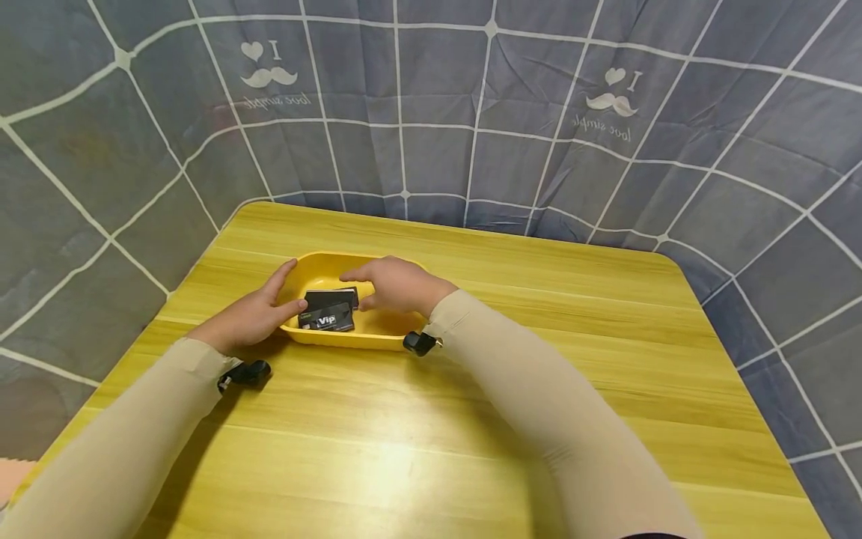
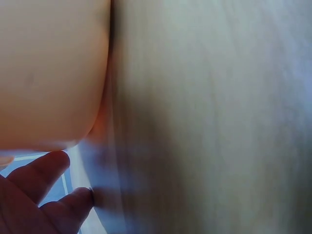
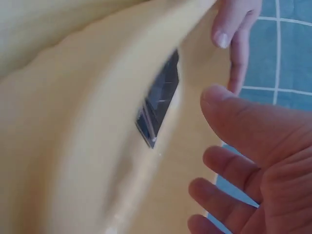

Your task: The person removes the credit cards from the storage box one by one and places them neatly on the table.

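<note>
A yellow plastic basin [image 1: 357,340] stands on the table, with several black cards lying in its left part. The top card [image 1: 326,317] reads "Vip" in white. My left hand [image 1: 252,314] grips the basin's left end, thumb over the rim close to the cards and fingers along the outer wall. Over the inside of the basin is my right hand [image 1: 400,286], its thumb and fingers spread apart with nothing between them. In the right wrist view the dark cards [image 3: 160,100] lie a little way off from the right fingertips [image 3: 214,95].
The wood-grain table [image 1: 417,434] reaches toward me and to the right of the basin. A grey-blue curtain [image 1: 444,90] with white grid lines hangs round its back and sides. A small black wrist camera [image 1: 420,343] hangs close by the basin's front rim.
</note>
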A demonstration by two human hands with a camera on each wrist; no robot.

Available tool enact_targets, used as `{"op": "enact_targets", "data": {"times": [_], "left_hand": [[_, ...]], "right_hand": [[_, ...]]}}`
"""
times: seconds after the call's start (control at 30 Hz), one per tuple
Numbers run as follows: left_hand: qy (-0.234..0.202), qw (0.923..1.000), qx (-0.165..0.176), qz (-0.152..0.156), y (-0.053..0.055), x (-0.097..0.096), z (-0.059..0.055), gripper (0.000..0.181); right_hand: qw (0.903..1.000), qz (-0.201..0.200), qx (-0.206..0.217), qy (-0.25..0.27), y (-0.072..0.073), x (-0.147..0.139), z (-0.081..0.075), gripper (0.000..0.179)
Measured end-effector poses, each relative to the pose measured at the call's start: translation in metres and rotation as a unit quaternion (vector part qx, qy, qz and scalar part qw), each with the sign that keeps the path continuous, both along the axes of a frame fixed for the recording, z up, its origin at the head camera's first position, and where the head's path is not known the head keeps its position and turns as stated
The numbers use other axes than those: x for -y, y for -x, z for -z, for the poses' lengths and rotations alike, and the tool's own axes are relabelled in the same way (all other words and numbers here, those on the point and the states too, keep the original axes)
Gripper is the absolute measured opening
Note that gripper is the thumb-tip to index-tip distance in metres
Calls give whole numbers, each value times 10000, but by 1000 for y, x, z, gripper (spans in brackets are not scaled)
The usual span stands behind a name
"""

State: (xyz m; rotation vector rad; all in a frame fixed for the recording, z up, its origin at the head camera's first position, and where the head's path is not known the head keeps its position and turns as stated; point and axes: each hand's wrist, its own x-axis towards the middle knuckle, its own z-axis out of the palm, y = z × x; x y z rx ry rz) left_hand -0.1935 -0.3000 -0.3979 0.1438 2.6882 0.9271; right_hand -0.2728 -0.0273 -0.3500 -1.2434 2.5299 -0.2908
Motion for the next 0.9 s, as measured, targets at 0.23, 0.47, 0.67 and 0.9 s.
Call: {"op": "enact_targets", "data": {"times": [0.23,0.47,0.67,0.9], "left_hand": [[68,10000,49,-18,1,1,2,94],[135,9999,45,35,3,0,0,97],[50,10000,8,85,3,-2,-4,96],[1,10000,32,64,-4,-4,-1,95]], "right_hand": [[9986,-271,423,-186,3,16,5,61],[9987,-209,327,-326,7,23,-8,63],[9979,-312,440,-366,15,27,-8,63],[9959,-454,596,-507,20,35,6,63]]}}
